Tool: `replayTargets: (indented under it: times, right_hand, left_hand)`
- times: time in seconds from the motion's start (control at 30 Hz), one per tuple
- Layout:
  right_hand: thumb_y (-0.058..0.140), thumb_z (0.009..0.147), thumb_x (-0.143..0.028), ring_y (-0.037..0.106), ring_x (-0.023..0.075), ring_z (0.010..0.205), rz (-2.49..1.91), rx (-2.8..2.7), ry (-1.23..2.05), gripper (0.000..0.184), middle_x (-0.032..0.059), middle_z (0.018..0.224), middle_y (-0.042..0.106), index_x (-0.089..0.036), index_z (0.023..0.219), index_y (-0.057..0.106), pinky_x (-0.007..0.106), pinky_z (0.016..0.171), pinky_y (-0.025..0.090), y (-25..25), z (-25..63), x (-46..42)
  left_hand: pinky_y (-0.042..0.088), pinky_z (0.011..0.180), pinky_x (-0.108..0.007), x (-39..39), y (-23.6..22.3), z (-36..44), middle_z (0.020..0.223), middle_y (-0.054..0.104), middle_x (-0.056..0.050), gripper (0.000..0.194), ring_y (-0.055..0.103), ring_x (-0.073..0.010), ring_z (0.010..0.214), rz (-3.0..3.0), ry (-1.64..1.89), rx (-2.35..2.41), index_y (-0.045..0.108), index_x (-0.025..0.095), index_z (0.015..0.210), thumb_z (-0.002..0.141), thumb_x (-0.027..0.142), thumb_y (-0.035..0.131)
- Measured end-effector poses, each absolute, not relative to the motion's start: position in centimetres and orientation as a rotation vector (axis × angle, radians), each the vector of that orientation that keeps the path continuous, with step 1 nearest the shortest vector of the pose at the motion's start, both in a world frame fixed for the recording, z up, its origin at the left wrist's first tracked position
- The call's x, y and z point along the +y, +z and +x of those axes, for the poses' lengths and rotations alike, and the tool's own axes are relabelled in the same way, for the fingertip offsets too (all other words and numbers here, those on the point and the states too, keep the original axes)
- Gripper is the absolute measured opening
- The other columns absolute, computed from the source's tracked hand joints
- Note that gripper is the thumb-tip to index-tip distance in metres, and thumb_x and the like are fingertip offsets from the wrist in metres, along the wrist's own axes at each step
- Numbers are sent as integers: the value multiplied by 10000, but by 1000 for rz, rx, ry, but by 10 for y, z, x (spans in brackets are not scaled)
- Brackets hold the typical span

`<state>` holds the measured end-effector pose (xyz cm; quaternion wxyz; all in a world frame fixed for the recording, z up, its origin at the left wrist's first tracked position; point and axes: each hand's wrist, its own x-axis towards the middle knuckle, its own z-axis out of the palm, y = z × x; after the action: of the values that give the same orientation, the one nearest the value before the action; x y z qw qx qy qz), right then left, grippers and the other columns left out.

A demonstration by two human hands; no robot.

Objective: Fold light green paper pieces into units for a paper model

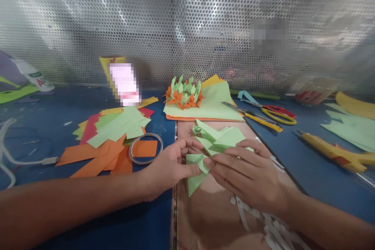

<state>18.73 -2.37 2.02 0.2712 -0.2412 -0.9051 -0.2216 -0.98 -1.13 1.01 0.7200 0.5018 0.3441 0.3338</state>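
Observation:
Between my two hands is a folded piece of light green paper [195, 177], with a pointed corner hanging toward me. My left hand [172, 164] pinches its left side, thumb in front. My right hand [249, 172] presses on its right side with the fingertips close together. Just behind the fingers, other folded light green papers [224, 136] lie on a brown board [199, 218]. Farther back, a ring of folded green and orange paper flowers [184, 93] rests on a stack of coloured sheets [216, 103].
Orange strips [93, 154], green strips [120, 125] and a tape roll [161, 150] lie left. Rightward are a yellow-handled cutting tool [260, 120], red-and-yellow scissors [279, 113] and a yellow glue gun [331, 150]. White scraps [278, 226] litter the board. A perforated metal panel [181, 15] stands behind.

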Motion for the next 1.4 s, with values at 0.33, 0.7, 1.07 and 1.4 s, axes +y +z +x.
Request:
replayTargets:
  times: [0.33,0.7,1.07,1.4]
  right_hand:
    - [558,830,-126,637,130,656,-626,-2409,-737,162,-80,762,725,-274,881,601,320,675,414,15,188,-26]
    - [531,829,-122,610,150,646,-646,-2402,-667,137,-32,676,679,-243,806,590,322,661,416,18,183,-26]
    - [566,835,-126,625,123,658,-607,-2375,-749,139,-90,758,731,-248,824,632,320,706,407,23,183,-29]
    - [414,915,-122,648,138,849,-466,-2549,-663,249,-21,955,725,-192,964,648,300,823,450,23,190,-25]
  left_hand:
    - [419,742,-292,-13,14,-8,932,568,-39,389,556,-156,842,1109,723,806,495,173,966,638,143,701]
    - [398,717,-278,-12,12,-7,868,564,-20,356,538,-142,807,1066,745,803,510,175,936,619,57,621]
    - [396,747,-268,-8,9,-11,884,558,-11,362,525,-129,828,1107,710,739,520,175,955,636,61,646]
    - [383,720,-251,-7,10,-10,906,548,-17,381,510,-118,809,1070,699,764,543,172,950,605,36,631]
